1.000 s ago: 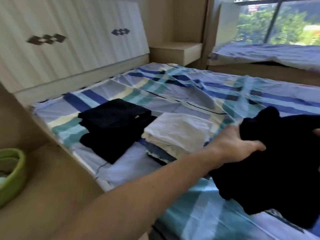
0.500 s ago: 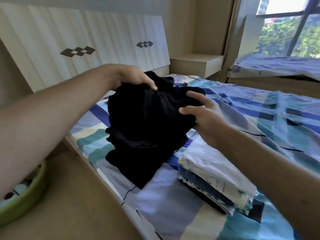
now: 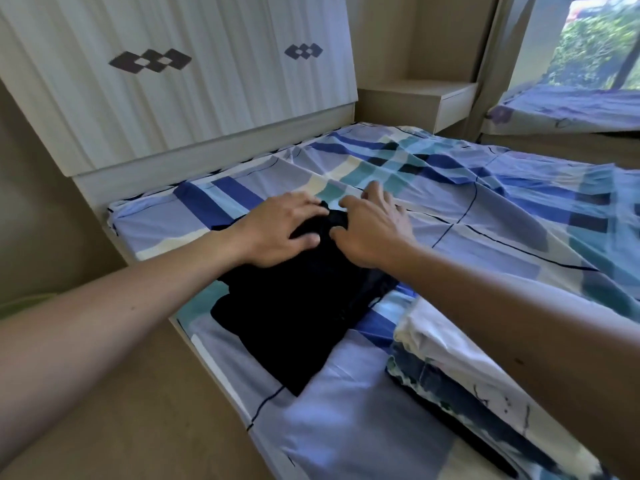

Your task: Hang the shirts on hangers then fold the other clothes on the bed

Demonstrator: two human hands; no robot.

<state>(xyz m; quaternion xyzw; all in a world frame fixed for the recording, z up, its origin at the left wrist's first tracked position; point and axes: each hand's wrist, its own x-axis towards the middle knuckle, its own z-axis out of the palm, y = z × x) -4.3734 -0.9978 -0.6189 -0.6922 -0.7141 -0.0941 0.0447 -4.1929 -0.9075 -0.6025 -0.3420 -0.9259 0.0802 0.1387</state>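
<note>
- Nearest me, a wooden ledge (image 3: 145, 417) runs along the side of the bed (image 3: 349, 410), and two bare forearms reach out over it toward the corner by the headboard.
- On the bed to the right sits a folded stack of light clothes (image 3: 460, 358), white on top with darker patterned pieces beneath. It is squared up and nobody is touching it, so I would take it as finished.
- Next to it, with a strip of sheet between, lies the black pile (image 3: 294, 317): dark folded garments laid one on another close to the bed's edge. Darks seem to get their own pile, within easy reach.
- The left hand (image 3: 277, 230) lies on the far end of the top black garment. Its grip is spread flat, palm down, most likely pressing the fold so it does not spring open.
- The right hand (image 3: 374, 233) is just beside it. Its grip is spread too, fingers loosely bent, with the thumb on the cloth and the fingertips at the garment's far edge. It pinches nothing; I would guess it is squaring that edge.
- Beyond the hands the checked sheet is rumpled, and I see no loose clothes on it and no hangers. The folding looks close to done.
- Farthest off stand the pale headboard (image 3: 194, 98), a corner shelf (image 3: 422, 98) and a window (image 3: 595, 46).
</note>
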